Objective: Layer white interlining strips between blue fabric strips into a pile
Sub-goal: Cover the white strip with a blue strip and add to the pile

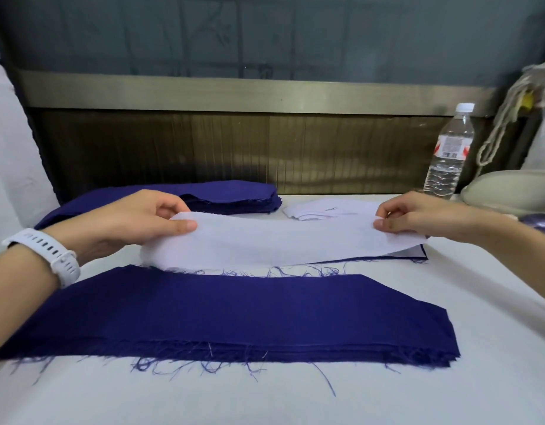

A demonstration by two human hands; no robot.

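A white interlining strip (274,242) stretches across the middle of the table, pinched at its left end by my left hand (133,220) and at its right end by my right hand (418,214). A blue fabric strip (418,256) lies beneath it, with only its right edge and frayed threads showing. In front lies a pile of blue fabric strips (234,314) with frayed edges. A thicker stack of blue strips (234,196) sits at the back left, and a small stack of white interlining strips (320,210) sits behind the held strip.
A water bottle (449,154) stands at the back right beside a pale rounded object (504,191) and hanging cords (507,118). A dark round object (541,223) lies behind my right forearm. The table (265,400) is covered in white cloth; a wall panel rises behind it.
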